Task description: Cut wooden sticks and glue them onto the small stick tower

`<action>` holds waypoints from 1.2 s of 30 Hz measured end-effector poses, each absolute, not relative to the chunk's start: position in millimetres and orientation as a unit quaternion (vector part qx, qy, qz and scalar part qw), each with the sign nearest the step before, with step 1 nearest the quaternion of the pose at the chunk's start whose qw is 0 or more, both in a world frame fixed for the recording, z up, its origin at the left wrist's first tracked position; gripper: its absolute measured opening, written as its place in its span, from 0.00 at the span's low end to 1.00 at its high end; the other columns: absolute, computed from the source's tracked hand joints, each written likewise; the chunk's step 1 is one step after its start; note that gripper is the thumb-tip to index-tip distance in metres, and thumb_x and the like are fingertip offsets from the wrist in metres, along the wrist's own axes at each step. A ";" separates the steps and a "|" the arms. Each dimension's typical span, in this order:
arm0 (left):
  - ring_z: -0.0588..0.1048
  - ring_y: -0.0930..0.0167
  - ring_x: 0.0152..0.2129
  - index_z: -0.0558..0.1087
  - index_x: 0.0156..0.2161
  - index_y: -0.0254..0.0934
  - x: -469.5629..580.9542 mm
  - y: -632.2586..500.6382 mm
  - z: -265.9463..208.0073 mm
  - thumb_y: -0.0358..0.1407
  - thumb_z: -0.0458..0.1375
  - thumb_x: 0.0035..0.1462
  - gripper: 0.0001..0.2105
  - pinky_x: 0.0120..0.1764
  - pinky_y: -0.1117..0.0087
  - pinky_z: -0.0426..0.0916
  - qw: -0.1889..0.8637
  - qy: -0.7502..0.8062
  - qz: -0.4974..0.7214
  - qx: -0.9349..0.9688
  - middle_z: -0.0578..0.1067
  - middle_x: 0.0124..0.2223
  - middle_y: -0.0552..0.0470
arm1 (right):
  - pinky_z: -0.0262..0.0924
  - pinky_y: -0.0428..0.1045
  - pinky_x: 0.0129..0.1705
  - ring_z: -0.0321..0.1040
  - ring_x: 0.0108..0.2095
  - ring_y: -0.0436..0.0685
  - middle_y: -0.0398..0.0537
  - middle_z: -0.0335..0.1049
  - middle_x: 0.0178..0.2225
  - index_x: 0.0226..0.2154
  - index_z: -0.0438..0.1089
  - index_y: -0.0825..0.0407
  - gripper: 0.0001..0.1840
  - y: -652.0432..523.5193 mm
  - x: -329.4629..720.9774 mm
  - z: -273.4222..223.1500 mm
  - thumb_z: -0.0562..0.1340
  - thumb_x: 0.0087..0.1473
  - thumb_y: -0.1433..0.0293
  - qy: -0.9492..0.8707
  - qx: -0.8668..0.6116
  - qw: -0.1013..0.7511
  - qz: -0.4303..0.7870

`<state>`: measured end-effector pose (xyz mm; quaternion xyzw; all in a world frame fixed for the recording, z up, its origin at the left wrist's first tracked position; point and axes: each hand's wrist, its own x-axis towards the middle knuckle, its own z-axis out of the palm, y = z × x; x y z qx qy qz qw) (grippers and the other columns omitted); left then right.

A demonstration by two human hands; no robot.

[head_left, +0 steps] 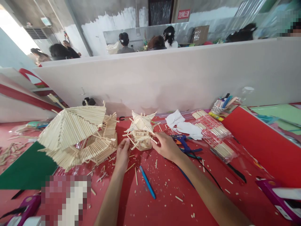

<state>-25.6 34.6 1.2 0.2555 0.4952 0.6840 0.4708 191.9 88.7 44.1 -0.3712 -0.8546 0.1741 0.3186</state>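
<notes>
A small pavilion model (141, 123) built of thin wooden sticks stands on the red tabletop, between my two hands. At its left, my left hand (122, 153) is closed, thumb and fingers pinching a stick end that juts from the lower eave. On the opposite side my right hand (166, 147) grips the projecting sticks, its thumb and forefinger at the eave corner. A larger stick pavilion (70, 125) with a broad ribbed roof and a stick walkway stands to the left. Just in front of my hands lies a blue pen (147, 182).
A blue glue gun (184, 143) with a cord lies right of my right hand. Beyond are white gloves (183, 125), packs of sticks (215, 133) and a pen cup (218, 107). Stick scraps litter the red table (169, 204). A white partition (164, 78) stands behind; people sit beyond it.
</notes>
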 end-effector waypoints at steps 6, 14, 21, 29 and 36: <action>0.76 0.70 0.32 0.76 0.32 0.38 -25.9 36.5 2.3 0.54 0.70 0.47 0.20 0.42 0.69 0.71 0.450 0.502 0.679 0.291 0.78 0.33 0.55 | 0.67 0.53 0.45 0.74 0.41 0.60 0.54 0.76 0.40 0.46 0.70 0.52 0.08 88.0 191.3 46.2 0.60 0.65 0.68 -0.854 -0.370 0.322 0.174; 0.75 0.70 0.34 0.76 0.33 0.39 -26.5 34.3 3.6 0.53 0.69 0.49 0.19 0.42 0.70 0.71 0.447 0.510 0.669 0.304 0.77 0.34 0.55 | 0.67 0.53 0.44 0.74 0.41 0.60 0.54 0.76 0.40 0.46 0.71 0.53 0.09 87.0 190.2 44.7 0.60 0.65 0.68 -0.851 -0.378 0.320 0.173; 0.76 0.69 0.35 0.76 0.34 0.39 -28.6 35.3 0.1 0.54 0.67 0.51 0.20 0.44 0.69 0.70 0.427 0.529 0.658 0.324 0.78 0.35 0.54 | 0.67 0.54 0.45 0.74 0.42 0.61 0.54 0.77 0.40 0.47 0.70 0.51 0.09 86.0 189.7 43.5 0.60 0.65 0.69 -0.851 -0.381 0.318 0.175; 0.75 0.67 0.36 0.78 0.34 0.42 -33.2 31.3 -10.3 0.52 0.66 0.52 0.15 0.45 0.69 0.69 0.361 0.577 0.639 0.358 0.79 0.35 0.53 | 0.68 0.56 0.49 0.75 0.47 0.62 0.56 0.77 0.45 0.51 0.69 0.51 0.13 88.5 191.0 41.1 0.62 0.63 0.69 -0.856 -0.380 0.304 0.173; 0.78 0.61 0.41 0.81 0.41 0.40 -27.9 28.1 -13.3 0.41 0.67 0.52 0.11 0.49 0.64 0.68 0.325 0.602 0.516 0.516 0.82 0.42 0.45 | 0.70 0.55 0.47 0.77 0.45 0.63 0.57 0.77 0.46 0.54 0.64 0.51 0.18 92.9 189.5 30.0 0.63 0.62 0.72 -0.843 -0.412 0.292 0.185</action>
